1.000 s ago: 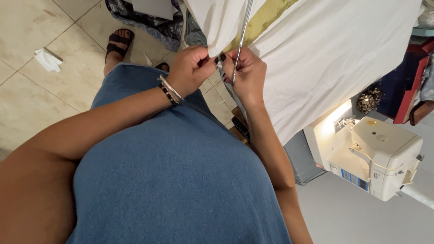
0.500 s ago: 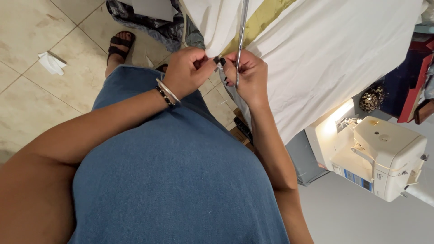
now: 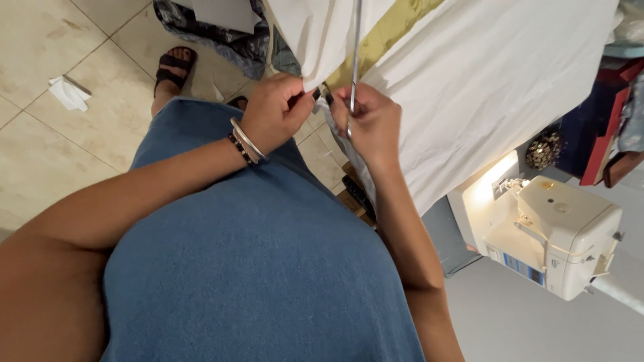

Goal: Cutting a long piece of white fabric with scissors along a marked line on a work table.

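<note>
My left hand (image 3: 276,107), with bangles at the wrist, pinches the lower edge of a white fabric (image 3: 483,74) that hangs in front of me. My right hand (image 3: 367,121) is closed on the same edge just to the right, and on a thin grey strip (image 3: 355,47) that runs straight up across the cloth. A yellow-green band (image 3: 389,30) shows between the white layers. What the fingertips grip between the two hands is small and dark, and I cannot make it out.
A cream sewing machine (image 3: 547,228) with its lamp lit stands at the right on a grey table (image 3: 537,322). My blue dress (image 3: 248,268) fills the foreground. Sandalled feet (image 3: 173,64), a crumpled white scrap (image 3: 67,92) and dark patterned cloth (image 3: 228,33) lie on the tiled floor.
Both hands stay together at the fabric edge with only small finger shifts. The view has drifted slightly.
</note>
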